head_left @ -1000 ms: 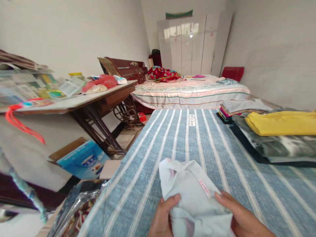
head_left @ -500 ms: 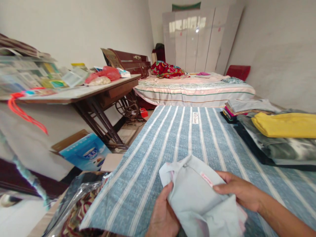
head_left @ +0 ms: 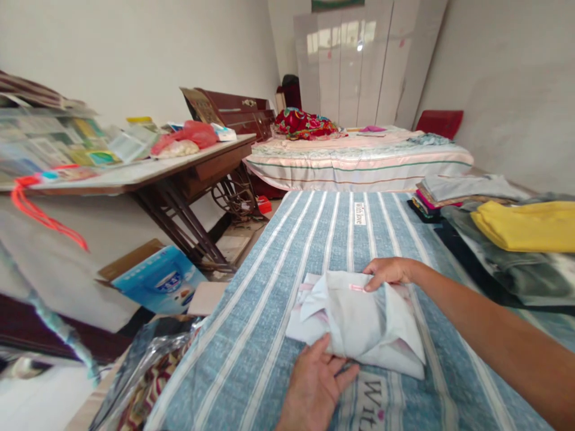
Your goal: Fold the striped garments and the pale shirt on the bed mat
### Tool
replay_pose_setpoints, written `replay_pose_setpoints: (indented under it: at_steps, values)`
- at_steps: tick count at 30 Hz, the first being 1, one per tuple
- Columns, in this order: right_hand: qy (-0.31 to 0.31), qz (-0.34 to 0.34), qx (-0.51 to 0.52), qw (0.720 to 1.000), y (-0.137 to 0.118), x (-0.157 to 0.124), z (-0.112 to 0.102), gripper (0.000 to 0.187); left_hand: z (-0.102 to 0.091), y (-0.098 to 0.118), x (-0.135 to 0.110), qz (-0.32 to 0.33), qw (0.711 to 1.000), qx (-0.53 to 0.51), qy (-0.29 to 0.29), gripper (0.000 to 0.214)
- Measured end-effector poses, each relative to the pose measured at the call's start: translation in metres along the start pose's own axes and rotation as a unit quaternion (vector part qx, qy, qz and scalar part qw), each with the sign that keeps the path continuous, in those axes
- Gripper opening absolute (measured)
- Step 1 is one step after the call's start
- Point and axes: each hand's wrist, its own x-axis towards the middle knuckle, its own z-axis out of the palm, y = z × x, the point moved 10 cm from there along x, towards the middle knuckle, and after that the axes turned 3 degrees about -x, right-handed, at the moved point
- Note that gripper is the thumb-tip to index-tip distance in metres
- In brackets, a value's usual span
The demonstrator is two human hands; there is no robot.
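Observation:
A pale grey-white garment (head_left: pixel 359 326), folded into a bundle with a small pink label on top, lies on the blue striped bedsheet (head_left: pixel 251 323). My right hand (head_left: pixel 390 272) reaches in from the right and pinches the garment's far edge, its thumb beside the label. At the near edge my left hand (head_left: pixel 317 380) is palm up with fingers spread, its fingertips touching the cloth from below. What kind of garment it is cannot be made out while it is folded.
Folded clothes, with a yellow one (head_left: pixel 530 224) on top, are stacked at the right. On the left stands a sewing-machine table (head_left: pixel 179 167) carrying boxes and bags, with a blue carton (head_left: pixel 159 278) below. Another bed (head_left: pixel 359 164) and a wardrobe (head_left: pixel 350 78) are behind.
The garment has gone down flat onto the sheet, farther from me. My right hand has moved to its far edge, while my left hand has loosened and opened at the near edge.

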Motion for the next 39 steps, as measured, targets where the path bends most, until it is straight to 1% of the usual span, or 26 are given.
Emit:
replay_pose_setpoints:
  at_steps: [3, 5, 7, 8, 10, 12, 15, 17, 18, 21, 24, 26, 30, 33, 36, 39]
  values:
    - [0.028, -0.013, -0.042, 0.999, 0.001, -0.002, -0.004, 0.041, -0.008, 0.003, -0.010, -0.029, 0.999, 0.040, 0.001, 0.017]
    - [0.066, -0.032, -0.075, 0.994, -0.003, -0.007, -0.010, 0.038, -0.015, 0.006, -0.019, -0.051, 0.994, 0.097, -0.002, 0.019]
    - [0.119, -0.055, -0.109, 0.985, -0.009, -0.012, -0.019, 0.039, -0.020, 0.013, -0.028, -0.043, 0.983, 0.180, -0.008, 0.023]
    - [0.148, -0.065, -0.125, 0.979, -0.012, -0.016, -0.024, 0.040, -0.023, 0.019, -0.031, -0.020, 0.974, 0.227, -0.009, 0.024]
    - [0.208, -0.081, -0.151, 0.963, -0.017, -0.025, -0.033, 0.044, -0.021, 0.040, -0.037, 0.061, 0.947, 0.315, -0.005, 0.025]
    - [0.264, -0.086, -0.181, 0.944, -0.023, -0.037, -0.040, 0.044, -0.014, 0.068, -0.042, 0.171, 0.909, 0.379, 0.014, 0.023]
    - [0.336, -0.088, -0.237, 0.908, -0.037, -0.056, -0.043, 0.036, 0.008, 0.108, -0.051, 0.327, 0.832, 0.445, 0.044, 0.022]
    - [0.362, -0.091, -0.275, 0.886, -0.051, -0.064, -0.036, 0.029, 0.026, 0.124, -0.054, 0.406, 0.773, 0.486, 0.049, 0.020]
    - [0.366, -0.094, -0.294, 0.878, -0.058, -0.065, -0.030, 0.026, 0.035, 0.127, -0.055, 0.434, 0.743, 0.508, 0.045, 0.018]
    - [0.354, -0.102, -0.348, 0.862, -0.078, -0.056, -0.006, 0.022, 0.052, 0.124, -0.054, 0.487, 0.667, 0.562, 0.038, 0.014]
    - [0.338, -0.099, -0.387, 0.852, -0.093, -0.036, 0.011, 0.027, 0.057, 0.115, -0.056, 0.536, 0.603, 0.588, 0.049, 0.015]
    - [0.329, -0.092, -0.404, 0.848, -0.099, -0.024, 0.017, 0.029, 0.058, 0.111, -0.058, 0.565, 0.560, 0.603, 0.061, 0.018]
    - [0.328, -0.067, -0.424, 0.841, -0.102, -0.011, 0.017, 0.021, 0.061, 0.108, -0.056, 0.589, 0.478, 0.645, 0.092, 0.021]
    - [0.338, -0.056, -0.430, 0.835, -0.102, -0.011, 0.015, 0.020, 0.067, 0.107, -0.053, 0.576, 0.430, 0.686, 0.114, 0.017]
    - [0.344, -0.056, -0.430, 0.833, -0.100, -0.011, 0.012, 0.021, 0.078, 0.101, -0.057, 0.579, 0.393, 0.706, 0.105, 0.010]
    - [0.334, -0.060, -0.425, 0.840, -0.098, -0.006, 0.009, 0.023, 0.088, 0.095, -0.067, 0.604, 0.362, 0.704, 0.096, 0.018]
